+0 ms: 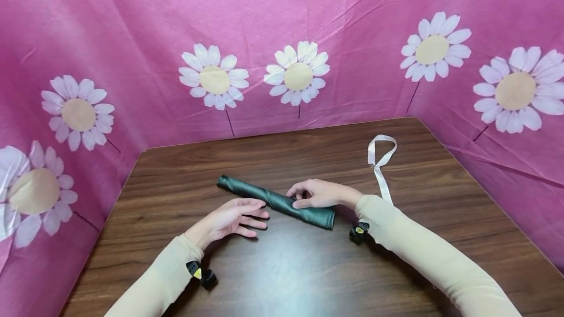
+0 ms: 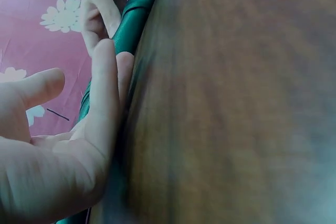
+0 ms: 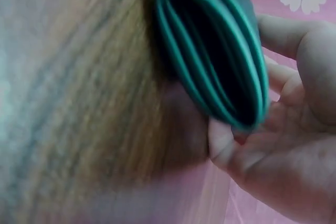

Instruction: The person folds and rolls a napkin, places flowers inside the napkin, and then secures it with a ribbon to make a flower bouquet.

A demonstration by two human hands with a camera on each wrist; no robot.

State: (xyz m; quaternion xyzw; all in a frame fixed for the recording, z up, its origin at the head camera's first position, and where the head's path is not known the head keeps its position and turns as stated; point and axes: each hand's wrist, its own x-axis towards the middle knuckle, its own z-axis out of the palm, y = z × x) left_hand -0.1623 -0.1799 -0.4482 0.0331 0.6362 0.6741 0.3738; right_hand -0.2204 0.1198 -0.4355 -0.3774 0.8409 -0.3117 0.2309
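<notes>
A dark green, shiny sheet rolled into a tube (image 1: pixel 255 192) lies slantwise on the wooden table, its far end to the left. Near its right end my right hand (image 1: pixel 323 193) holds it, thumb on the near side and fingers over the far side. In the right wrist view the end of the roll (image 3: pixel 252 51) shows several flattened layers around a dark hollow. My left hand (image 1: pixel 231 219) has its fingers extended and spread, fingertips right at the roll's near side. The left wrist view shows those fingers (image 2: pixel 102 103) alongside the green roll (image 2: pixel 131 27).
A white ribbon (image 1: pixel 382 170) with a loop at its far end lies on the table (image 1: pixel 198 160) at the right, partly hidden behind the right sleeve. Pink cloth (image 1: pixel 264 4) printed with large white daisies hangs around the table's back and sides.
</notes>
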